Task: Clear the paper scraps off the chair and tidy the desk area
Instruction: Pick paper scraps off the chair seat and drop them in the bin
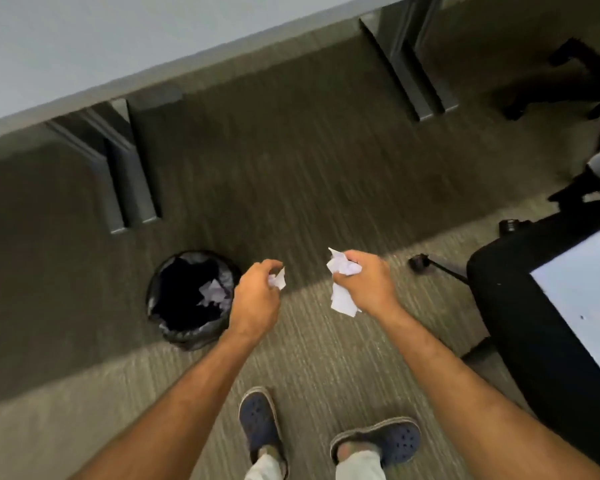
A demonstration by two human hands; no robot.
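Observation:
My left hand (257,296) is closed around a small crumpled white paper scrap (278,280), just right of the rim of a round black bin (158,299). The bin has a black liner and white paper scraps (212,293) lying inside. My right hand (364,282) grips a bigger bunch of white paper scraps (342,287), held over the carpet further right of the bin. A black office chair (506,306) stands at the right edge, with a pale sheet-like surface (582,299) on its seat.
A grey desk top (118,43) runs across the top, with dark metal legs (132,181) left and another pair (416,74) right. A second chair's black base (575,77) sits top right. Striped carpet (309,188) lies underfoot, my feet in blue clogs (260,424) below.

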